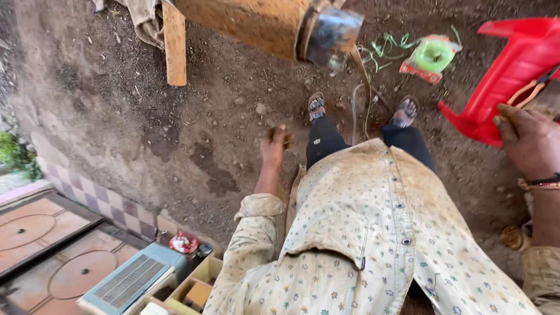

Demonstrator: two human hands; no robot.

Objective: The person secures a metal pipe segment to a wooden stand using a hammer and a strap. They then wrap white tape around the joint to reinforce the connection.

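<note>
Fingers of my left hand (274, 146) curl around a small brown lump (279, 133); my right hand (528, 140) rests half-closed beside the red chair (513, 76), grip unclear.

The ground (175, 134) is rough, matt packed earth strewn with small stones, and a plain unfinished wooden plank (174, 44) stands on it. The red chair (513, 76) is smooth, glossy plastic, while the drum (256, 23) looks like rusted, dusty metal with a dull grey end. The shirt (373, 233) is soft, matt printed cloth, soiled with dust.
</note>
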